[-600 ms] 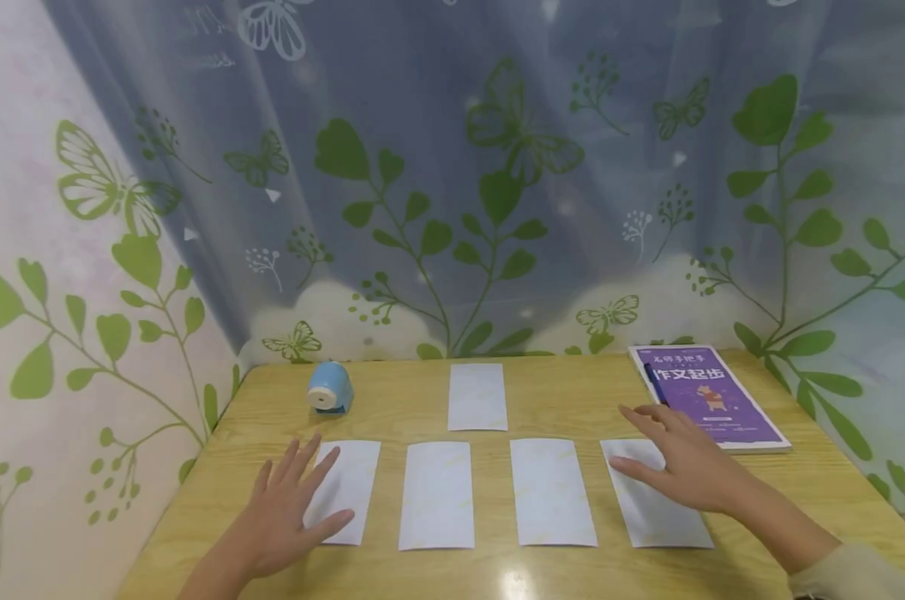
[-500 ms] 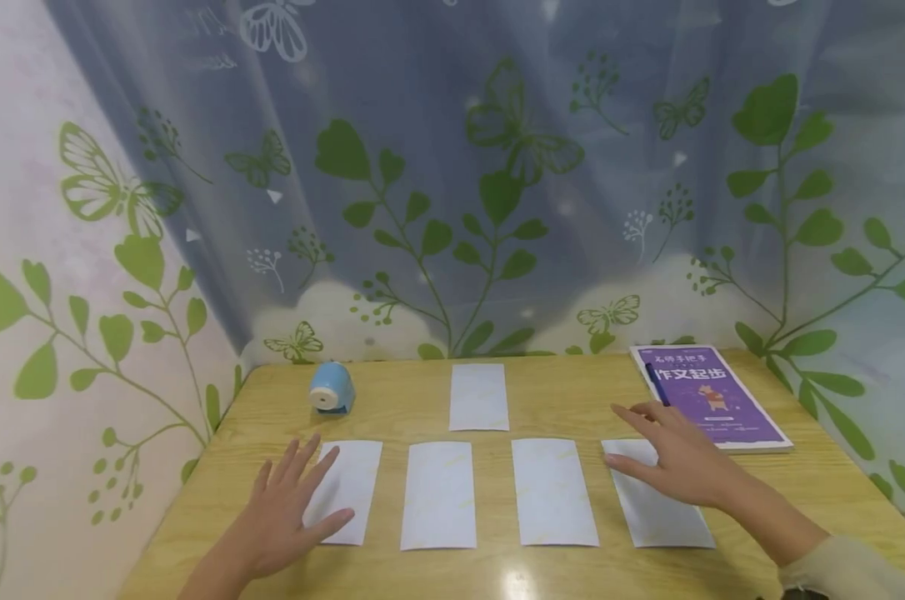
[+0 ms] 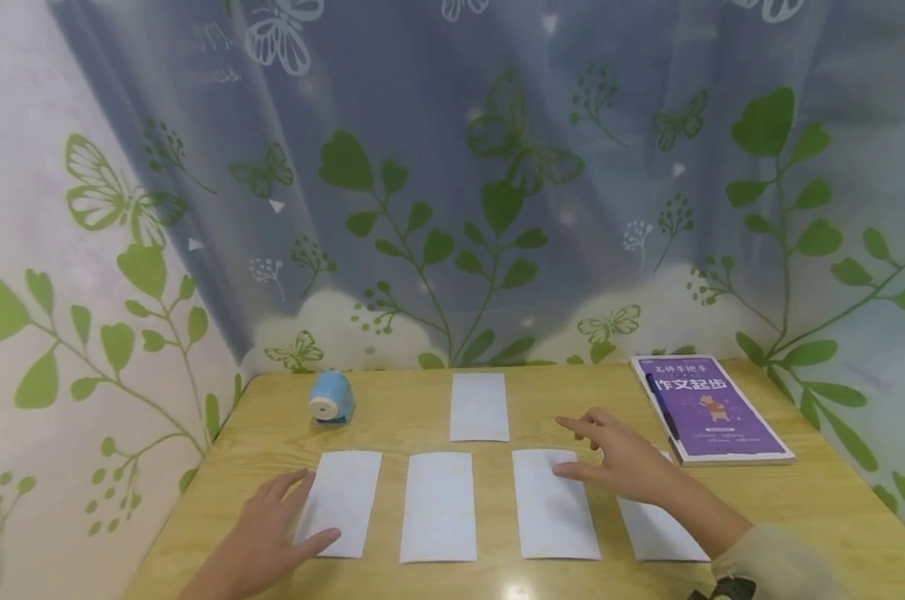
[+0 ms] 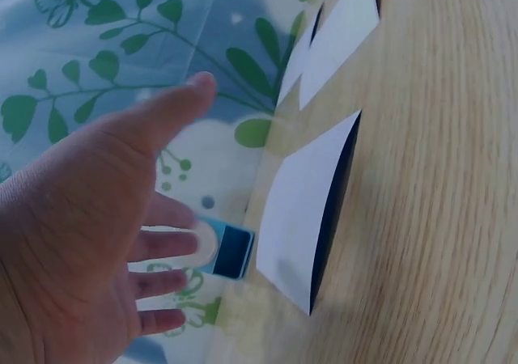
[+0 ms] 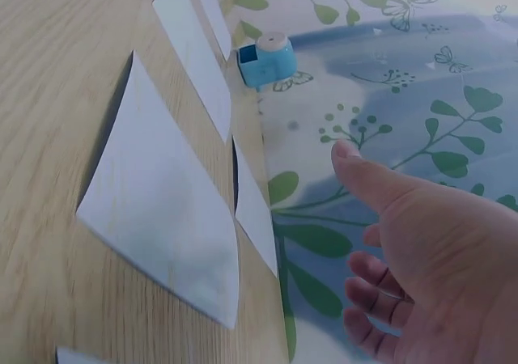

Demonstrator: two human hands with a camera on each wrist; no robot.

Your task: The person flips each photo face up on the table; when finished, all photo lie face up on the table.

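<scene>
Head view, right grip (image 3: 621, 462) spread above third paper slip (image 3: 553, 504), fingertips near it

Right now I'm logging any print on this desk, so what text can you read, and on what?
"作文起步" in large white characters on the purple book.
A smaller line above that title: too small to read.
The paper slips: no print seen.
The blue sharpener: no label seen.

Five blank white paper slips (image 3: 553, 502) lie flat on the table.
</scene>
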